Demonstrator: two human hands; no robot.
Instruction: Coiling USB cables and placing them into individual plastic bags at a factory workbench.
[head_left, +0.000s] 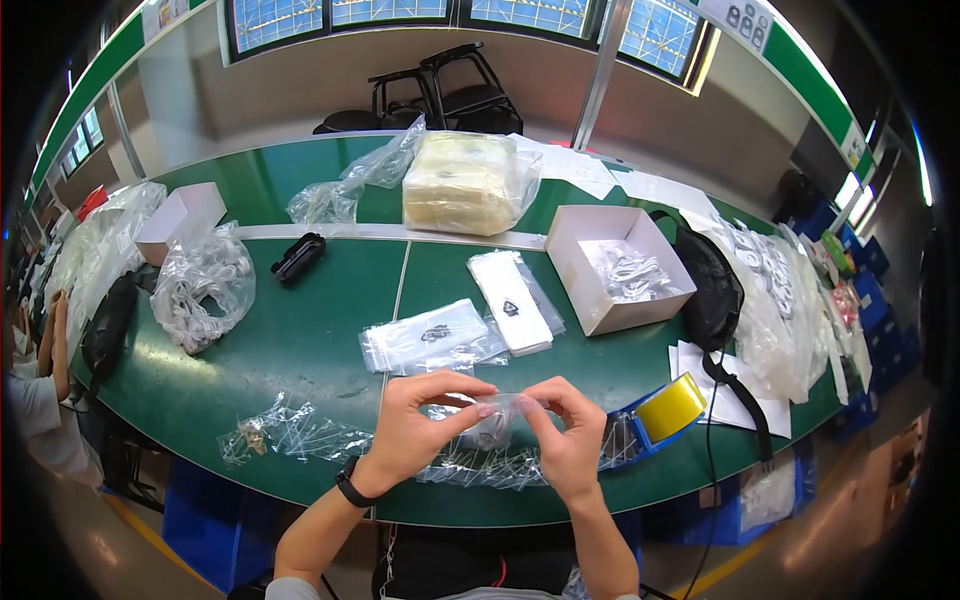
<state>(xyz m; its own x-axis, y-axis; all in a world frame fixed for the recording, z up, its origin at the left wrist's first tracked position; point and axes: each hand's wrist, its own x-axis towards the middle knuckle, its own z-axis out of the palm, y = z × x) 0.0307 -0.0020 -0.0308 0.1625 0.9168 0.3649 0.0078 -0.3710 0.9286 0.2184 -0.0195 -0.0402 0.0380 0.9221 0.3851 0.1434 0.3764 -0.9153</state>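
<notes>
Near the table's front edge, a small clear plastic bag [492, 428] is stretched between my hands. Something pale shows inside it, too blurred to name. My left hand [418, 420], with a black band on the wrist, pinches the bag's upper left edge between thumb and fingers. The upper right edge is pinched the same way by my right hand [566, 432]. Below and beside my hands lies a strip of crumpled clear plastic pieces [310, 430]. Just beyond them are a stack of flat clear bags [432, 338] and a stack of white printed sleeves [510, 305].
A blue tape dispenser with yellow tape [672, 408] stands right of my hand. Farther off are an open white box of white cables [590, 295], a wrapped cream block [465, 185], a black case [298, 258] and a bag of cables [205, 285]. Another person's arm [58, 345] shows far left.
</notes>
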